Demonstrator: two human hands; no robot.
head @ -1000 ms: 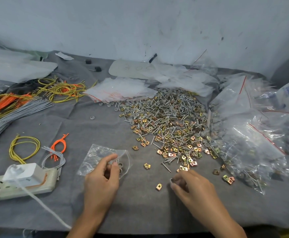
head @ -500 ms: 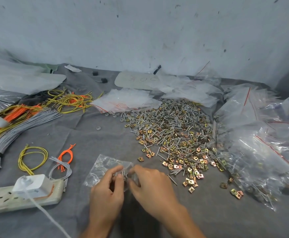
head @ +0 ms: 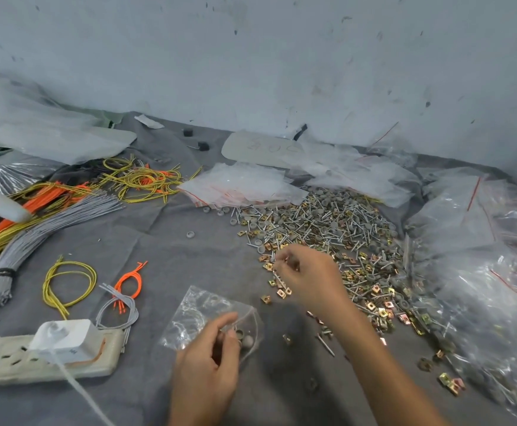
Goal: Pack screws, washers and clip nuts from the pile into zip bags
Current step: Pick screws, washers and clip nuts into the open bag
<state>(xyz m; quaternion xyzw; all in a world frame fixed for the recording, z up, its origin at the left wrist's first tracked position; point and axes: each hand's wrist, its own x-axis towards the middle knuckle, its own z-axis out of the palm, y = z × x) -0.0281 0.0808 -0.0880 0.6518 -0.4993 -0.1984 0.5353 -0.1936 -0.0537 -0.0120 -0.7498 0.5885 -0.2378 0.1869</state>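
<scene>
Clear plastic zip bag (head: 203, 315) lies flat on the grey-clothed table (head: 189, 265), lower centre of frame, mouth to the right. A couple of round grey washers (head: 249, 341) sit inside it, near the mouth. My left hand (head: 205, 373) pinches the mouth edge, thumb and fingers curled on the film, holding it agape.

My right hand (head: 312, 273) is at frame centre, over the near-left edge of the mixed pile of silver screws, grey washers and gold clip nuts (head: 337, 229). Its fingers (head: 294, 253) are bunched in a pinch. Whether a piece is already between them I cannot tell; it is too blurred.

My read of the step: picking the next piece for this bag.
- Work the thin fringe of the pile, where pieces lie singly, not the dense middle where screws cross.
- Take one kind per pinch, so the count stays honest.
- Keep the left hand still, so the mouth stays open.
- Carry low and release past the lip, so nothing rolls back out.
- The stray gold clip nuts (head: 266, 299) between pile and bag are the shortest reach.
- Screw points could snag the film, so they should go in head first.

Further out:
- Flat stack of empty red-lined zip bags (head: 242, 186), upper centre.
- Heap of filled clear bags (head: 481, 287), right edge.
- Grey wire bundle (head: 36, 235), left.
- White power strip (head: 11, 361), lower left.
</scene>
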